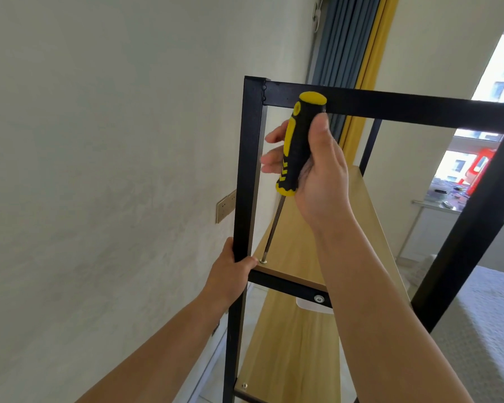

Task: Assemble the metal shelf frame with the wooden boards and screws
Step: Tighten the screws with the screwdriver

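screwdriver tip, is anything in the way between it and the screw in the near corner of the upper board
Nothing visible. The screwdriver, held in the right hand, runs its shaft straight down to the screw at the upper board's corner, its tip apparently on the head. The left hand grips the frame post just beside it, its fingertip close but not covering the screw.

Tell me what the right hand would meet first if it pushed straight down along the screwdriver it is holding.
Probably the screw in the upper wooden board: the right hand holds the screwdriver with its tip apparently already on that screw, beside the frame post.
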